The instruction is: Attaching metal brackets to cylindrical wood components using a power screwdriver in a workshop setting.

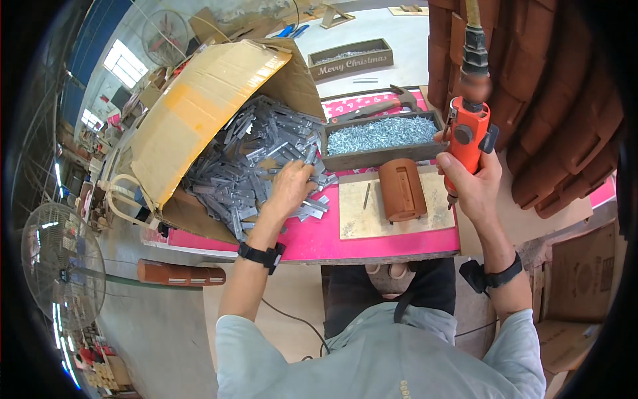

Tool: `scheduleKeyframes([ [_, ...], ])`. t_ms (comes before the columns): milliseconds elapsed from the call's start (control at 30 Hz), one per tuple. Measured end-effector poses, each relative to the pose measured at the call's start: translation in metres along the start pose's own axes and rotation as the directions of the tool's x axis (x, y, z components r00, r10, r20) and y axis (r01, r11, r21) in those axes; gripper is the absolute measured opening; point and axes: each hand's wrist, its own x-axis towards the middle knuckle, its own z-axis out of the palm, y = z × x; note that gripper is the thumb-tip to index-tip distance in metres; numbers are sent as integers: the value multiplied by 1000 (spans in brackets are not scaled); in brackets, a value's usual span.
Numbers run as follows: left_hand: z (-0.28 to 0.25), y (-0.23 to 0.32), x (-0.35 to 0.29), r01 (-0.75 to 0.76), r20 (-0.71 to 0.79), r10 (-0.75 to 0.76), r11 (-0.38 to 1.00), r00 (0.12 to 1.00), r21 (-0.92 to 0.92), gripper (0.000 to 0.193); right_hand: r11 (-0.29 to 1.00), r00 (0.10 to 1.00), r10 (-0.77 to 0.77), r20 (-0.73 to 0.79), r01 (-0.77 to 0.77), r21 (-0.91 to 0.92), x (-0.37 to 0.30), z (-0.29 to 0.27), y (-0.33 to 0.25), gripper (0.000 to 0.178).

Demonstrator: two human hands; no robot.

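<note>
My right hand [480,189] is wrapped round an orange-red power screwdriver [467,136], its bit pointing down beside the board. My left hand [291,186] is at the edge of a heap of flat grey metal hinge-like pieces [256,149], fingers closed on one piece [311,155]. The heap spills from a cardboard box [199,110] tipped on its side. Between my hands a reddish-brown curved wooden block [402,189] with a slot lies on a pale board [359,223]. A thin metal rod [367,196] lies beside it. Behind stands a wooden tray [345,159] of small silver screws [382,135].
A hammer [404,98] lies behind the screw tray, and another lettered wooden box [352,63] stands further back. Stacked brown curved pieces [551,113] rise at the right. Pink sheeting [309,241] covers the table. A fan [63,266] stands at the left.
</note>
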Motion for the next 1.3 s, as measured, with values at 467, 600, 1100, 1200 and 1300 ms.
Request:
scheduleKeyframes([
  [467,-19,55,13,-119,-185,109,992,977,-45,17,999,1000,15,6,-15,-32,0,-6,-3,38],
  [600,-19,122,9,-466,-466,355,873,810,-144,22,999,999,41,-1,-41,-12,1,-4,-3,38],
  [1100,13,161,-13,-567,-309,496,796,812,-211,29,999,1000,-9,-25,8,-52,3,-5,5,37],
  [1200,7,166,-13,-509,-249,448,802,859,-312,32,996,1000,-8,-4,8,-92,3,-5,5,37],
  [1300,13,160,-6,-508,-250,448,812,858,-289,32,996,997,77,7,-76,-55,3,-3,4,37],
])
